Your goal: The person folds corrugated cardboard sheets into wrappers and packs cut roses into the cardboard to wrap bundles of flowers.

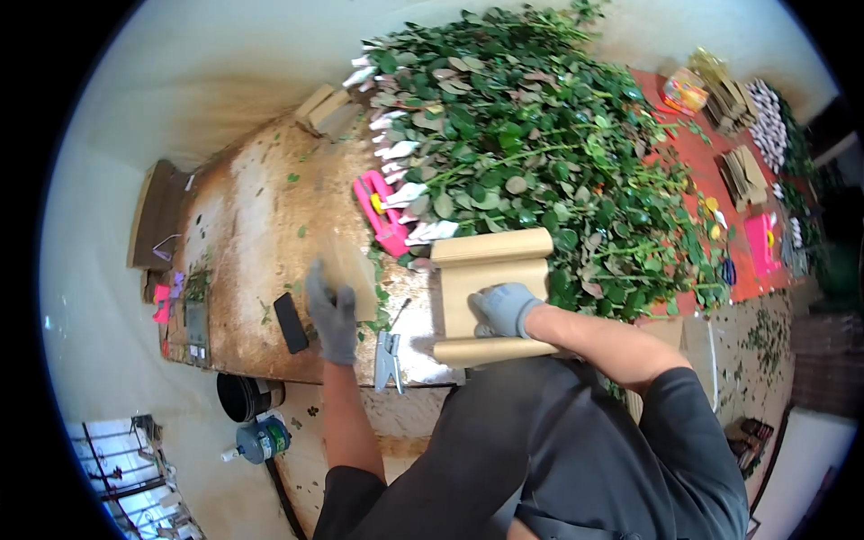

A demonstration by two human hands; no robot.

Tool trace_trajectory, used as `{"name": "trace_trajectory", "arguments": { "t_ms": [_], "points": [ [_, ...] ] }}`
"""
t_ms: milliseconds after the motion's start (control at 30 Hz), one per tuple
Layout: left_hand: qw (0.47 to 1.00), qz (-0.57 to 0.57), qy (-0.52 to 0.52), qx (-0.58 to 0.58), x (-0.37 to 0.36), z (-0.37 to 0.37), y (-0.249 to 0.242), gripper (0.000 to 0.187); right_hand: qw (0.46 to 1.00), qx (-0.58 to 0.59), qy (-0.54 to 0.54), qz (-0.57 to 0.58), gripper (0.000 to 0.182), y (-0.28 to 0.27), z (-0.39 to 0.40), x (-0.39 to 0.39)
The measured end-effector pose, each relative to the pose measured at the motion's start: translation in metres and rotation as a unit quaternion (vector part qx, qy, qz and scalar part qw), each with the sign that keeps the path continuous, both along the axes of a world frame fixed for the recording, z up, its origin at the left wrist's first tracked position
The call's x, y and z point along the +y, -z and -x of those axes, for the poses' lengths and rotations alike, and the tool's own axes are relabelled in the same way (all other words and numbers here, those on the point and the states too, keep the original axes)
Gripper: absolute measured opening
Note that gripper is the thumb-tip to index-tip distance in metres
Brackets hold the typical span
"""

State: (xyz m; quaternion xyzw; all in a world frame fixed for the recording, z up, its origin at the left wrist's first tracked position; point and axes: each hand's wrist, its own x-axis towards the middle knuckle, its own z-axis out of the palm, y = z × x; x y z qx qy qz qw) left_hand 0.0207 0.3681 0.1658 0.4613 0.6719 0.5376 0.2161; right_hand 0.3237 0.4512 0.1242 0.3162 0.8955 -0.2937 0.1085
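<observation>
Room left over tabletop (247,211), foliage (531,148) right

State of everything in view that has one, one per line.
Cardboard sheet: opposite ends folded, middle spread open
Right hand: gloved, resting on the sheet
Left hand: gloved, raised, blurred; grip unclear
Black phone: lying down, upper face dark
Grey metal tool: lying at table edge
Leafy stems: heaped, loose
White wraps: around stem ends
Black bucket: uncovered

The left hand (335,322) is blurred, as is the thin brown sheet (358,274) by it; leaves (522,144) hide part of the red tabletop (711,166); the label (275,434) on the water jug (250,443) is too small to read.
</observation>
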Motion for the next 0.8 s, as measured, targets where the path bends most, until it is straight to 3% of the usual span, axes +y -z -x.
{"name": "trace_trajectory", "arguments": {
  "t_ms": [33, 100, 133, 167, 233, 267, 333, 400, 467, 500, 533, 600, 733, 800],
  "points": [
    [0.999, 0.002, 0.006, 0.037, 0.001, -0.019, 0.014, 0.061, 1.000, 0.003, 0.002, 0.008, 0.042, 0.002, -0.001, 0.001],
    [0.999, 0.005, 0.040, 0.003, 0.000, -0.065, 0.025, 0.044, 0.999, 0.004, 0.011, 0.035, 0.044, 0.001, -0.001, 0.002],
    [0.995, 0.008, 0.067, -0.070, -0.002, -0.085, 0.024, 0.034, 0.999, 0.003, 0.019, 0.037, 0.044, 0.000, -0.003, 0.002],
    [0.995, 0.009, 0.073, -0.072, -0.004, -0.092, 0.033, 0.034, 0.998, 0.017, 0.031, 0.055, 0.044, -0.001, -0.006, 0.002],
    [0.950, 0.116, 0.196, -0.214, -0.004, -0.099, 0.062, 0.022, 0.995, 0.021, 0.057, 0.081, 0.047, -0.004, -0.010, 0.003],
    [0.949, 0.119, 0.199, -0.214, -0.002, -0.100, 0.069, 0.022, 0.994, 0.021, 0.061, 0.083, 0.047, 0.002, -0.012, 0.004],
    [0.902, 0.254, 0.240, -0.253, 0.000, -0.098, 0.081, 0.018, 0.991, 0.022, 0.042, 0.124, 0.052, 0.019, -0.014, 0.009],
    [0.906, 0.297, 0.230, -0.198, 0.015, -0.108, 0.046, 0.015, 0.988, 0.073, 0.044, 0.130, 0.052, 0.012, -0.021, 0.014],
    [0.877, 0.431, 0.214, -0.018, 0.027, -0.120, 0.026, 0.023, 0.917, 0.100, 0.188, 0.337, 0.038, 0.002, -0.022, 0.018],
    [0.873, 0.430, 0.220, 0.061, 0.030, -0.119, 0.034, 0.033, 0.906, 0.088, 0.239, 0.337, 0.044, 0.004, -0.020, 0.019],
    [0.872, 0.432, 0.223, 0.064, 0.032, -0.119, 0.035, 0.033, 0.905, 0.091, 0.242, 0.339, 0.044, 0.004, -0.017, 0.019],
    [0.850, 0.383, 0.249, 0.262, 0.037, -0.118, 0.036, 0.036, 0.929, 0.026, 0.247, 0.274, 0.046, 0.003, -0.012, 0.019],
    [0.841, 0.384, 0.237, 0.299, 0.031, -0.116, 0.016, 0.039, 0.955, 0.016, 0.253, 0.153, 0.050, 0.014, -0.004, 0.010],
    [0.847, 0.322, 0.364, 0.216, 0.022, -0.114, -0.004, 0.040, 0.961, -0.010, 0.233, 0.147, 0.050, 0.009, 0.000, 0.010]
  ]
}}
